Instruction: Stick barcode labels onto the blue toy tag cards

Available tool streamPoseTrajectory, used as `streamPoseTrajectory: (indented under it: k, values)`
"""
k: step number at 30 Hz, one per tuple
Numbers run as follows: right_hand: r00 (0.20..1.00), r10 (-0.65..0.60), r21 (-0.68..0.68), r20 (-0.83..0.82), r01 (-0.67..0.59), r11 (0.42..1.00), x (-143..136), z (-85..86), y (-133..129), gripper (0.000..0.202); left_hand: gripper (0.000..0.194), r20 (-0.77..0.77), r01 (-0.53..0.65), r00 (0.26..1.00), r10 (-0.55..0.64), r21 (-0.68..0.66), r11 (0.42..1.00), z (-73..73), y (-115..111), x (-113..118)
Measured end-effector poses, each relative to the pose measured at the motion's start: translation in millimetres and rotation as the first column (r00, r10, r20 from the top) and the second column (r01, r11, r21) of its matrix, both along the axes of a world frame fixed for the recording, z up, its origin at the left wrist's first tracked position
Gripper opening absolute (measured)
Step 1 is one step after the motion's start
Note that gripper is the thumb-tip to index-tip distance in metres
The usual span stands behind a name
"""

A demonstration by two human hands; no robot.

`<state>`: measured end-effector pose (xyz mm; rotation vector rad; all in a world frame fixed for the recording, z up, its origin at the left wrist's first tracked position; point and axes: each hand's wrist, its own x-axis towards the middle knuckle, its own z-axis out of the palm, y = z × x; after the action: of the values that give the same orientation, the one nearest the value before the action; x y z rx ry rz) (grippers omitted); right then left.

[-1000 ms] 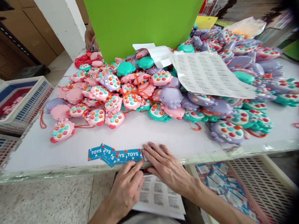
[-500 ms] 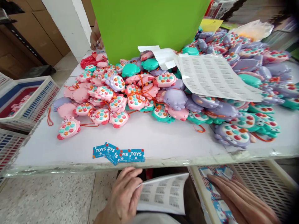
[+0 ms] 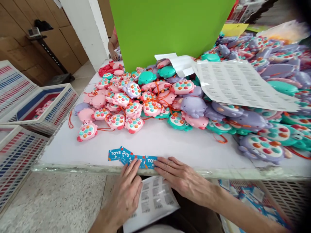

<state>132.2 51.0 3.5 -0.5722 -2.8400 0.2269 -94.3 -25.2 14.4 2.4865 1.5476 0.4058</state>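
Far left, off the tabletop (image 3: pixel 65 152): white basket (image 3: pixel 58 110) with pink pieces in it, second basket (image 3: pixel 21 165) in front, both beyond the left edge. Far left corner of the tabletop: red bundle (image 3: pixel 106 69), co-worker's hand (image 3: pixel 113 55) just behind it.

Pink toys (image 3: pixel 87 131) with orange cords heaped from the left edge towards the middle, some purple and teal ones mixed in. Clear strip between the heap and the near edge.

Blue TOYS cards (image 3: pixel 115 154) sit along the near edge, left of its middle: overlapping row, left ones fanned at angles, right ones about straight.

Left hand (image 3: pixel 126 192): reaches up over the near edge, fingers close together, fingertips on the middle of the card row. Can't tell if the thumb pinches anything. Label sheet (image 3: pixel 154 200) on the lap, below the near edge, between the forearms, partly under the left hand.

Green panel (image 3: pixel 170 32) upright behind the heap.

Right hand (image 3: pixel 181 174): laid low over the near edge, fingers side by side, tips covering the right end of the rightmost card. Thumb hidden, can't tell if it's pinching.

Label sheets (image 3: pixel 238 84) lie on the heap's right half. Purple toy (image 3: pixel 263 147) at its front, towards the right edge.

Below the near edge, right: card basket (image 3: pixel 289 194), loose cards (image 3: pixel 257 194) inside, partly behind the right forearm.
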Motion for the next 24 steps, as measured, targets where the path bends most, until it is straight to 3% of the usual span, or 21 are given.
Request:
streamPoseTrajectory:
  k: [3, 5, 7, 9, 11, 13, 16, 17, 18, 19, 21, 23, 24]
  values:
    - [0.999, -0.046, 0.003, 0.02, 0.046, 0.999, 30, -7.8, -6, 0.037, 0.024, 0.044, -0.011, 0.999, 0.012, -0.009, 1.0, -2.1, -3, 0]
    - [0.995, -0.096, -0.026, -0.006, 0.096, 0.995, 44, -4.1, -11, 0.035, 0.022, 0.126, -0.023, 0.992, 0.025, -0.012, 1.0, 1.4, -6, 2]
    - [0.981, -0.184, -0.108, -0.065, 0.176, 0.978, 46, 5.1, -18, 0.033, 0.019, 0.278, -0.019, 0.96, 0.036, -0.061, 0.998, 9.2, -9, 5]
    - [0.953, -0.28, -0.249, -0.119, 0.245, 0.937, 40, 16.3, -25, 0.036, 0.017, 0.461, 0.01, 0.883, 0.088, -0.208, 0.978, 18.7, -10, 7]
    - [0.921, -0.355, -0.415, -0.159, 0.264, 0.871, 31, 26.3, -31, 0.031, 0.021, 0.544, -0.005, 0.803, 0.244, -0.402, 0.916, 26.1, -10, 8]
    - [0.896, -0.416, -0.564, -0.156, 0.265, 0.782, 25, 33.8, -35, 0.016, 0.028, 0.517, -0.092, 0.732, 0.444, -0.57, 0.817, 28.8, -8, 9]
    - [0.871, -0.49, -0.688, -0.037, 0.334, 0.644, 26, 40.6, -37, 0.016, 0.036, 0.472, -0.145, 0.645, 0.601, -0.696, 0.703, 26.0, -4, 10]
    - [0.868, -0.496, -0.7, 0.008, 0.36, 0.617, 28, 41.9, -37, 0.015, 0.035, 0.475, -0.146, 0.649, 0.594, -0.689, 0.71, 25.2, -3, 12]
    - [0.867, -0.497, -0.701, 0.04, 0.379, 0.604, 30, 42.9, -36, 0.016, 0.031, 0.479, -0.165, 0.68, 0.555, -0.638, 0.752, 25.1, -2, 15]
    - [0.866, -0.497, -0.696, 0.059, 0.393, 0.601, 33, 43.5, -36, 0.017, 0.024, 0.481, -0.196, 0.732, 0.482, -0.53, 0.825, 26.1, 0, 18]
    - [0.866, -0.496, -0.681, 0.067, 0.403, 0.611, 36, 44.0, -36, 0.019, 0.023, 0.437, -0.207, 0.858, 0.269, -0.184, 0.961, 30.7, 2, 30]
    - [0.866, -0.498, -0.673, 0.037, 0.391, 0.629, 35, 44.0, -35, 0.019, 0.027, 0.311, -0.086, 0.949, 0.057, 0.081, 0.993, 36.4, 5, 46]
    - [0.868, -0.497, -0.672, 0.016, 0.378, 0.637, 34, 44.0, -36, 0.018, 0.023, 0.247, -0.004, 0.969, -0.015, 0.079, 0.997, 38.6, 7, 55]
